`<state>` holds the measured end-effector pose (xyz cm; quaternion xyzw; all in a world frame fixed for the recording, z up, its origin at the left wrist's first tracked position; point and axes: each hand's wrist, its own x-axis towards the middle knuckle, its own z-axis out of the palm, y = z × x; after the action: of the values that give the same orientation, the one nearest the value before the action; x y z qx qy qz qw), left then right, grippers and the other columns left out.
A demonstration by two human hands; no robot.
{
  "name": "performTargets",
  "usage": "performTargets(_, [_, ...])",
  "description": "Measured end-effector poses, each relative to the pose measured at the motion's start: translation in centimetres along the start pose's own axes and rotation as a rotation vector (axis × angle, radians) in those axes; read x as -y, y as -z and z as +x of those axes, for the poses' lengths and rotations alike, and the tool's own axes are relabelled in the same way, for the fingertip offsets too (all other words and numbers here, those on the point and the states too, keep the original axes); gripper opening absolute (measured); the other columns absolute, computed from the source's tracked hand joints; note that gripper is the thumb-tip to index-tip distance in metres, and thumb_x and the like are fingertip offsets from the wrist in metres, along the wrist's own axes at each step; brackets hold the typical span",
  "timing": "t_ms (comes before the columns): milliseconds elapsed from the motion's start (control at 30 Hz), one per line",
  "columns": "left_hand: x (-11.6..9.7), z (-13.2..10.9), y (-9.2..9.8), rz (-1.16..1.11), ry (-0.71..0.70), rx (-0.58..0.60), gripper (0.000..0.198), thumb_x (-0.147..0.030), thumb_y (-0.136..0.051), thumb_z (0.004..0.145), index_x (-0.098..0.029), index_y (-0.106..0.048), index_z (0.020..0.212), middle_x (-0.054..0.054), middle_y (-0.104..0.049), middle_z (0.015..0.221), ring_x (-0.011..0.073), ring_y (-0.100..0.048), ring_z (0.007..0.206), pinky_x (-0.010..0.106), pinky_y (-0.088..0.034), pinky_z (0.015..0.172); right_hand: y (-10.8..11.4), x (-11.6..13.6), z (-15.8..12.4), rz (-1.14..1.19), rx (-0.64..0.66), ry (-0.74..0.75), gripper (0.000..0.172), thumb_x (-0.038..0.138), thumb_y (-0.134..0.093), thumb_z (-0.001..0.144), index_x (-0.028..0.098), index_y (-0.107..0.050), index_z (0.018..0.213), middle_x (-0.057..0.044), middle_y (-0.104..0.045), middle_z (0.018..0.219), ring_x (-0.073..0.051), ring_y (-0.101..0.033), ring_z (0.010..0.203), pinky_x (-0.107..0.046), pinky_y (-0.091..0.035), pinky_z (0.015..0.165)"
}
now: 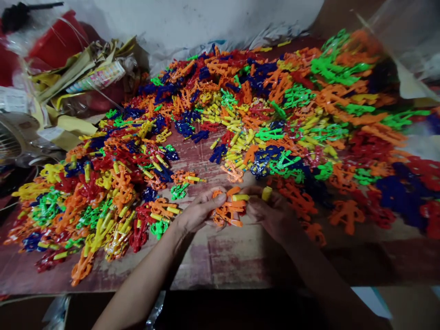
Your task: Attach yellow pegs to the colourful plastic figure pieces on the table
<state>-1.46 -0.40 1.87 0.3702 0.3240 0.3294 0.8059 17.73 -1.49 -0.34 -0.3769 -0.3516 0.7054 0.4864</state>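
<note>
Worn wooden board (220, 256) heaped with bright plastic toy pieces (285, 105); left hand (195, 213) and right hand (271, 213) pinching orange piece (228, 211), yellow tube (240, 197).

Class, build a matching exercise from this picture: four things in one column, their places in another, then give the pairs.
1. orange plastic piece
2. small yellow plastic tube
3. red plastic container
4. white fan grille

a. far left edge
b. at the right hand fingertips
c. between both hands, left hand gripping
d. top left corner

Pairs: 1-c, 2-b, 3-d, 4-a
</note>
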Motion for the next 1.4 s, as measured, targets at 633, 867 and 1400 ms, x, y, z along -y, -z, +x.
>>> performTargets(633, [1.2,-1.5,0.4,0.174,0.021,-0.125,0.043,-0.058,-0.07,0.083,-0.017,-0.061,0.095,0.0,-0.063,0.072,0.0079,-0.049,0.047,0.019,-0.037,0.044,0.1,0.2,-0.6,-0.5,-0.122,0.092,0.02,0.041,-0.071,0.08,0.025,-0.075,0.091,0.001,-0.063,0.061,-0.012,-0.043,0.045,-0.027,-0.033,0.042])
performTargets(867, [-0.4,-3.1,1.7,0.012,0.039,-0.231,0.043,-0.051,-0.082,0.073,-0.016,-0.062,0.087,0.002,-0.065,0.066,0.0072,-0.05,0.039,0.015,-0.022,0.032,-2.5,0.6,-0.2,-0.513,-0.09,0.19,0.04,0.041,-0.07,0.083,0.028,-0.068,0.121,0.002,-0.058,0.066,-0.014,-0.048,0.053,-0.028,-0.041,0.049])
performTargets(1400, [-2.8,-4.6,3.2,-0.049,-0.216,-0.491,0.027,-0.029,-0.083,0.074,-0.012,-0.068,0.089,0.002,-0.066,0.071,0.0068,-0.055,0.047,0.015,-0.041,0.041,-0.3,0.3,-0.3,-0.608,-0.214,0.094,0.033,0.057,-0.06,0.088,0.024,-0.061,0.09,0.005,-0.042,0.062,-0.011,-0.037,0.05,-0.023,-0.034,0.042])
